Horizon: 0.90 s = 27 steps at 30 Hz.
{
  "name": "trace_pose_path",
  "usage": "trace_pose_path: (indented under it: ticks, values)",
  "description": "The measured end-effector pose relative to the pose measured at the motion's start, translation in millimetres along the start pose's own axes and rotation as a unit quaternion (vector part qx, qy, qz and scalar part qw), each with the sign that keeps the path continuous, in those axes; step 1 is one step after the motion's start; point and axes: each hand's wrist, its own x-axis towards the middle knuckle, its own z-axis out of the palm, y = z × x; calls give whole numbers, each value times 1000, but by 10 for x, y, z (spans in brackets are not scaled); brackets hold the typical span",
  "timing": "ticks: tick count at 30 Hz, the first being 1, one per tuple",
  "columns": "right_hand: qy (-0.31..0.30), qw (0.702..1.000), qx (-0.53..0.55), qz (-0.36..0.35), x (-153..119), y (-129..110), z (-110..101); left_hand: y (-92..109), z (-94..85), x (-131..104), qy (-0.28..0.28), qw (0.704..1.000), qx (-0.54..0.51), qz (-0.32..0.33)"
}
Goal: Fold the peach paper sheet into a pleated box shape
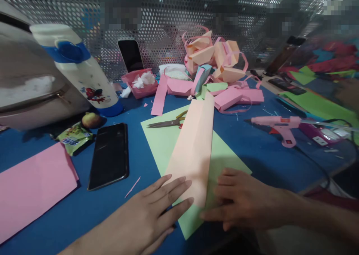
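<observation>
A folded peach-coloured sheet of paper [193,142] lies over a light green sheet of paper [155,146] in front of me. My left hand [157,210] rests on the near left part of the peach sheet, its fingers stretched out flat. Beside the near right edge is my right hand [238,199], with the fingers curled and the thumb or index pointing to the peach sheet's corner; whether it pinches anything is unclear. Scissors [165,124] lie on the green sheet, their handles partly covered by the peach paper.
A phone [109,155], a pink sheet [33,184], a snack packet [75,138] and a water bottle [81,71] stand or lie leftward. Behind are pink paper pieces [179,87] and peach paper baskets [200,51]. A pink glue gun [280,126] lies right, its cord trailing.
</observation>
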Motion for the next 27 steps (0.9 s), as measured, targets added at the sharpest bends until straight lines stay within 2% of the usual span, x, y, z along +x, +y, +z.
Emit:
trace_pose_path:
  ticks: [6,14,22,27]
  values:
    - [-5,998,-12,63,-95,152,35,-17,7,5,-6,1000,25,3]
    - [25,993,-37,113,-236,396,-40,5,-15,19,11,999,41,4]
    - [2,986,-67,151,-280,697,-119,-18,15,2,53,998,41,16]
    - [-7,981,-74,178,-273,798,-168,-18,35,10,54,997,61,10]
